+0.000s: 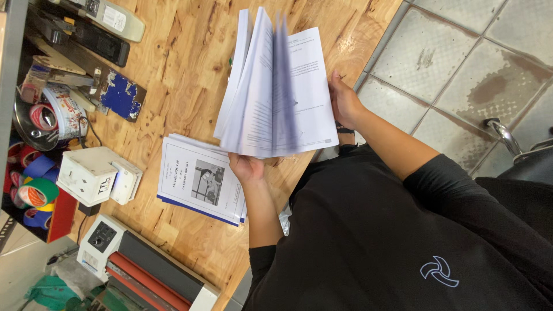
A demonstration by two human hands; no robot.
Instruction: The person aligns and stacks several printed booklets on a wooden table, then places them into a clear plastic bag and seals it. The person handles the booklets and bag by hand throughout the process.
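Note:
I hold a thick white bound booklet (276, 86) above the wooden table (184, 63), its pages fanned and blurred in mid-flip. My left hand (246, 167) grips the booklet's lower edge from beneath. My right hand (344, 103) holds its right side behind the last printed page. Just below-left of my left hand, a stack of similar booklets (196, 181) lies flat on the table, with a white cover bearing a small photo and a blue edge underneath.
A white socket block (95, 175) sits left of the stack. Tape rolls (34, 193) and a metal bowl (34, 118) crowd the left edge. A white and red roller machine (144, 265) is at the bottom left. A large stapler (109, 17) lies at the top left, and tiled floor (461, 57) is at right.

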